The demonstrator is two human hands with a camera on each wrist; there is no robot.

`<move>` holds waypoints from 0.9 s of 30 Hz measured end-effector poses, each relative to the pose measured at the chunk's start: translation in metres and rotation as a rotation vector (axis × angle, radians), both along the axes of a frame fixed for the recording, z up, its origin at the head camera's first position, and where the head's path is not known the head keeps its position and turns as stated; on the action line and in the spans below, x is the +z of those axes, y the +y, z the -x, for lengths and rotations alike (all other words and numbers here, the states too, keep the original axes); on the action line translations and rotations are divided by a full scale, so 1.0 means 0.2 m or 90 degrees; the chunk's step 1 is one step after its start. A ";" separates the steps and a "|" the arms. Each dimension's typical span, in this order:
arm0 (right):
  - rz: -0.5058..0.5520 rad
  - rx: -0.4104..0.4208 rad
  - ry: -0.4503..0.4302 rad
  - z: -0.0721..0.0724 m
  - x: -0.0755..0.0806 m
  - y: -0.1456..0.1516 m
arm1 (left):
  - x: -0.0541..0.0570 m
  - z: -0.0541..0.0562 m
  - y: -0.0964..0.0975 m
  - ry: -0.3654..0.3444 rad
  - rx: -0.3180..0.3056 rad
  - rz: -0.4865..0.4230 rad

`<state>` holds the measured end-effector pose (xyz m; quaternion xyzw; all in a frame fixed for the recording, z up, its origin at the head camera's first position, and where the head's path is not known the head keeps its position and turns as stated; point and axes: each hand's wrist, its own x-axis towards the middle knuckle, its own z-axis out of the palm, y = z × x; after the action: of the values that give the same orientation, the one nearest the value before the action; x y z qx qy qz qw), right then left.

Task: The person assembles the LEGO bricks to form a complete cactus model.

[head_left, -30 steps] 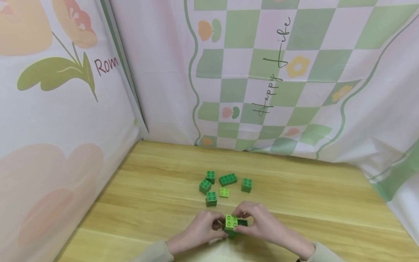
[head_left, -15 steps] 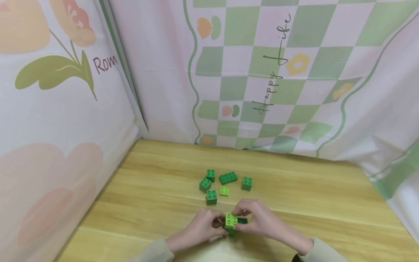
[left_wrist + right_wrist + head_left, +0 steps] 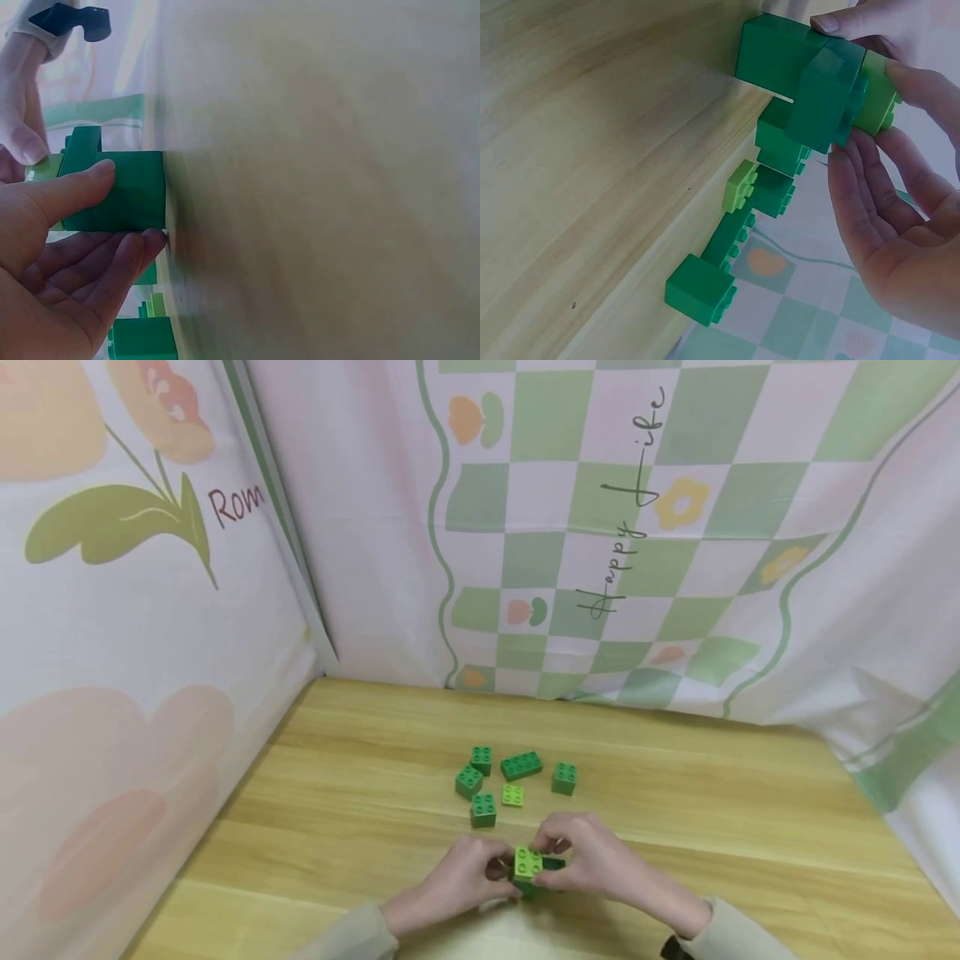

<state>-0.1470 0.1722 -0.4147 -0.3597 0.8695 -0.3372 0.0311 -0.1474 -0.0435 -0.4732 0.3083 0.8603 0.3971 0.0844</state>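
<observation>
Wooden table [image 3: 315, 827] and a lime-topped dark-green brick stack [image 3: 821, 90]

The head view was bright, with a pale sheen on the tabletop [image 3: 465, 939] toward six o'clock, while both wrist views were dimmer and hazy, the left one's wood grain [image 3: 322, 180] blurred toward three o'clock.

Checkered cloth [image 3: 551, 502] hangs behind a wood-grain table [image 3: 360, 777]
</observation>
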 end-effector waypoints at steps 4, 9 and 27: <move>-0.007 -0.001 0.010 0.00 0.01 -0.01 | 0.00 0.00 0.00 0.008 0.001 0.007; -0.014 -0.007 0.009 0.01 0.01 -0.01 | 0.00 0.00 0.00 0.016 0.003 0.011; -0.030 -0.018 0.027 -0.01 -0.02 0.01 | -0.01 0.00 0.01 0.023 0.003 0.021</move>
<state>-0.1449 0.1739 -0.4186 -0.3539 0.8826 -0.3090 0.0165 -0.1481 -0.0415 -0.4754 0.3119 0.8689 0.3774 0.0727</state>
